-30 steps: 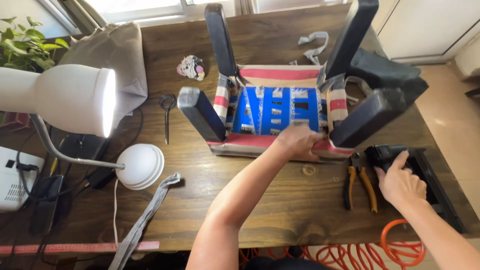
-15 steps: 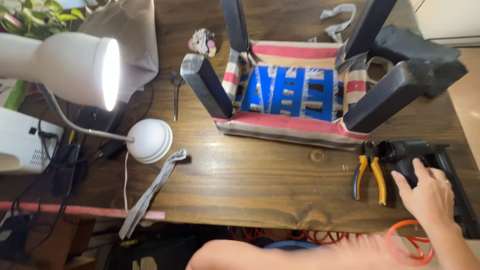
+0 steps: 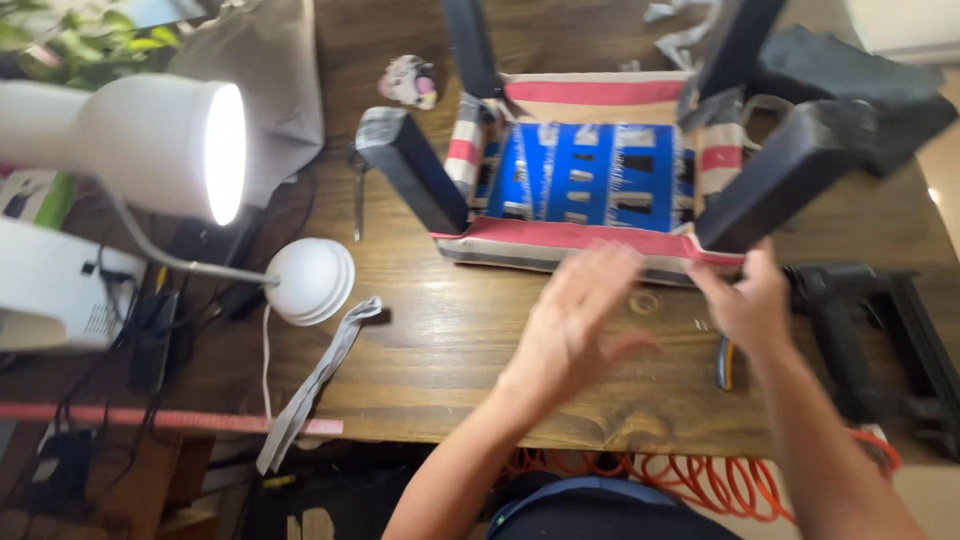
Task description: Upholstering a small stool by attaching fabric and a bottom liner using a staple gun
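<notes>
Upturned stool [image 3: 600, 190] on the wooden table [image 3: 450, 370], seat down, four dark legs up, striped fabric wrapped round the seat edge, blue webbing showing inside the frame; every place below taken from that stool.

Left hand [image 3: 580, 320] just in front of the near edge, fingers spread, palm loose, gripping nothing; blurred, so contact with the fabric not certain. Right hand [image 3: 750, 300] at the near right corner, below the near right leg [image 3: 790, 175], fingers half bent at the fabric edge; impossible to tell whether pinching the cloth or only touching it.

Risks, as a judgement: fabric slack or crooked at that corner if let go of; stool tipping or sliding if pressed off-centre on the tall legs; black staple gun [image 3: 860, 330] lying right of the near corner, close to the right wrist, liable to be knocked; orange air hose [image 3: 700, 475] coiled below the table edge, apt to snag an arm; pliers [image 3: 725, 365] half hidden under the right hand; lit white lamp [image 3: 150, 150] far left, its glare and cord among loose cables; grey strap [image 3: 320, 380] dangling off the front left.

Containers: none in plain view apart from the stool's hollow underside, holding only the blue webbing.
</notes>
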